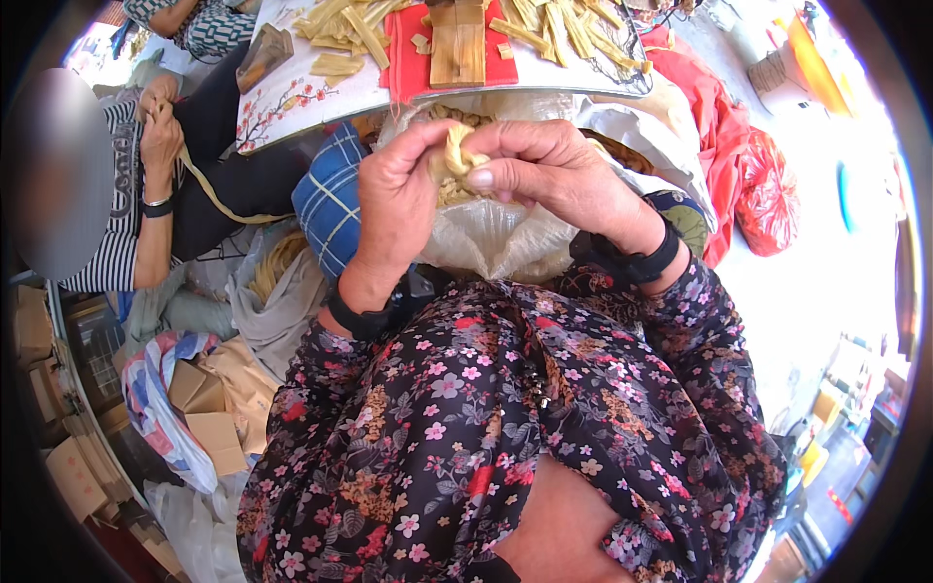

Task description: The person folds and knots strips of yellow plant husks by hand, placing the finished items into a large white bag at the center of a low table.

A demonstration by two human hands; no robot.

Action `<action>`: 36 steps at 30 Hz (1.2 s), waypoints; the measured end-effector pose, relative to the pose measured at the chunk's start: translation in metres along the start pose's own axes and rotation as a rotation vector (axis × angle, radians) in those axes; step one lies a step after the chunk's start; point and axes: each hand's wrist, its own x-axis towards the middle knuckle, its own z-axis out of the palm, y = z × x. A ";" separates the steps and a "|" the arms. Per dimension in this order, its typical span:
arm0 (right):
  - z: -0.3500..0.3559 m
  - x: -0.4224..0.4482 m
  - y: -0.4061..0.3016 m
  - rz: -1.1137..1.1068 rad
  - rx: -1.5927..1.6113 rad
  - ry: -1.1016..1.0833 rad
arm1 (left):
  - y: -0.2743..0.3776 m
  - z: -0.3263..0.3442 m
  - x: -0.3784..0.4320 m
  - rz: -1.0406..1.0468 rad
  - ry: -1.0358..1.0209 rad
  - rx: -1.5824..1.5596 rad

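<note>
A pale yellow strip [459, 149], looped or folded into a small knot, is held in front of my chest. My left hand [399, 200] pinches its left side between thumb and fingers. On the other side, the thumb and index finger of my right hand [572, 175] grip it. Both hands stand above a translucent plastic bag [503, 237] that lies open against my lap. Yellowish pieces show inside the bag, partly hidden by my hands. Black bands circle both my wrists.
Ahead is a white table [357, 106] with loose yellow strips [342, 29] and a wooden block [458, 55] on red cloth [503, 73]. To the left, a seated person [157, 146] handles a long yellow strip [211, 191]. A red plastic bag [767, 197] sits at right.
</note>
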 end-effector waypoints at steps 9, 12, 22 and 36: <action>-0.004 0.007 0.011 0.026 0.119 0.068 | 0.005 0.011 -0.001 -0.053 0.078 -0.353; -0.013 0.005 0.005 0.104 0.206 0.127 | 0.005 0.000 0.008 -0.124 0.035 -0.525; -0.024 0.007 0.003 0.115 0.128 0.171 | 0.021 -0.019 0.021 0.203 0.094 0.421; 0.008 0.015 -0.021 0.017 -0.397 0.088 | -0.001 -0.034 0.056 0.608 -0.257 0.990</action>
